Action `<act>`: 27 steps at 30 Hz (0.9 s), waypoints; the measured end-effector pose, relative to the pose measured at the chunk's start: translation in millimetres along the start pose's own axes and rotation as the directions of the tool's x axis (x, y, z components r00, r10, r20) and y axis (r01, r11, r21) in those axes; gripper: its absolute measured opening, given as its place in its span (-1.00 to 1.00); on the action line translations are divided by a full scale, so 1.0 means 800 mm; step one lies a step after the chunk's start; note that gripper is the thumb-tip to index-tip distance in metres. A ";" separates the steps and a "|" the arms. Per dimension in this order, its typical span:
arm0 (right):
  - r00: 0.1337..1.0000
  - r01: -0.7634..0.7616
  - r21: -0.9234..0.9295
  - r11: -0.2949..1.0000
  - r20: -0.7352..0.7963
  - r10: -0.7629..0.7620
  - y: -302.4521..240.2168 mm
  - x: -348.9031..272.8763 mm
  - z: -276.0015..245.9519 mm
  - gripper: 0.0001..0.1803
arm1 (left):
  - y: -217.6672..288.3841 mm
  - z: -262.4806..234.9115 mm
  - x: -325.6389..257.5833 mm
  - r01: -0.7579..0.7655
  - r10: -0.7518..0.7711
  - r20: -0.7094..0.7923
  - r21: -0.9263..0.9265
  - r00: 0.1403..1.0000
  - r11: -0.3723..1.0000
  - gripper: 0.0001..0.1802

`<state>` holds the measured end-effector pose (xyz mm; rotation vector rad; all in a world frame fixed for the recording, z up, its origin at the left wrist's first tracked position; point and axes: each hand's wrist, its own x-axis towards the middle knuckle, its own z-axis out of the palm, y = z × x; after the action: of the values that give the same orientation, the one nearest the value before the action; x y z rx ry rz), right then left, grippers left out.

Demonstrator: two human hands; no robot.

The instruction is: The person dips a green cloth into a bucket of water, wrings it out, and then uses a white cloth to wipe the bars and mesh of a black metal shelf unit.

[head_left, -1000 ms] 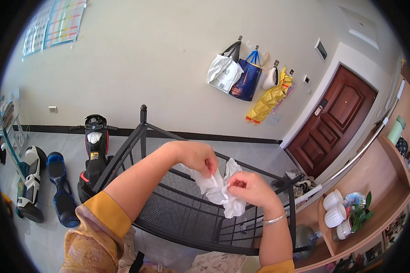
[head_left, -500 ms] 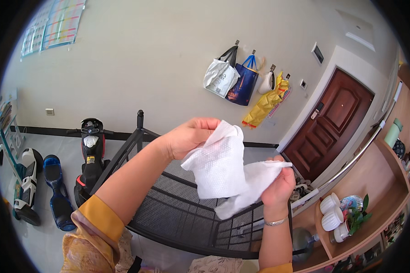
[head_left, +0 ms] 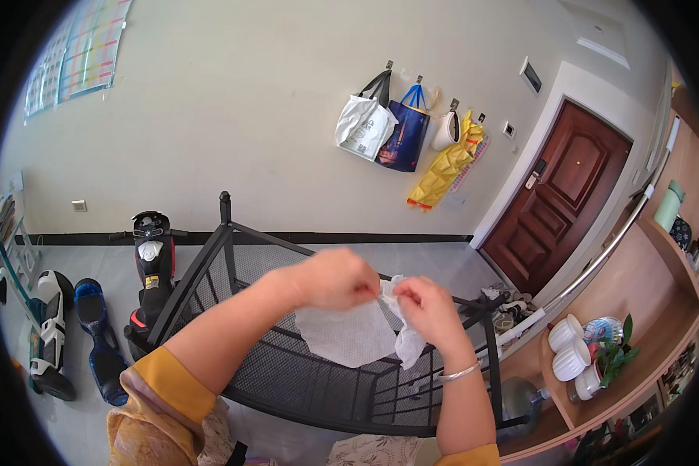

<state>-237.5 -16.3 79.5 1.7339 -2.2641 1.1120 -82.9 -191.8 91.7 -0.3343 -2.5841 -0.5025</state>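
The left hand (head_left: 338, 279) and right hand (head_left: 429, 311) meet close together above a black mesh rack (head_left: 318, 422), each grip pinched shut on a thin white cloth (head_left: 348, 338); the left fingertips are slightly blurred. The cloth spreads below the left hand and bunches beneath the right, over the rack's middle; whether it touches the mesh cannot be told. The rack's near rail curves below both forearms, its far rail runs behind the hands, and an upright post stands at its far left corner. Gray floor (head_left: 113, 268) shows to the left and between the rack and the pale wall (head_left: 233, 116). A white bag (head_left: 363, 128) hanging there bears gray print too small to read; beside it hang a navy bag (head_left: 402, 138) and a yellow bag (head_left: 449, 167). A chart (head_left: 78, 58) with coloured rows is fixed at upper left. A small black ride-on motorbike (head_left: 151, 268) stands just beside the rack's left end, with a blue hoverboard (head_left: 97, 334) and a white-and-black hoverboard (head_left: 50, 342) farther left. On the right, a wooden shelf (head_left: 598, 287) holding white pots (head_left: 571, 361) and a green plant (head_left: 615, 361) bounds the space, and a brown door (head_left: 559, 198) is set beyond.
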 end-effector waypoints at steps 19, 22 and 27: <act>0.990 -0.026 -0.068 0.997 0.136 0.035 -0.010 -0.020 0.002 -0.82 | -0.080 0.016 -0.047 0.575 -0.606 -0.072 0.421 0.792 0.702 -0.41; 0.991 -0.058 -0.018 0.998 0.119 0.059 0.004 -0.019 0.003 -0.82 | -0.095 -0.010 -0.075 0.675 -0.697 -0.122 0.411 0.707 0.613 -0.39; 0.991 -0.129 -0.162 0.978 -0.043 0.123 0.033 -0.006 0.002 -0.85 | -0.108 -0.027 -0.114 0.735 -0.718 -0.246 0.443 0.651 0.513 -0.35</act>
<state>-258.3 -10.6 63.2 1.5195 -2.3990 0.9347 -23.9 -291.5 38.2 1.0020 -2.5919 -0.0419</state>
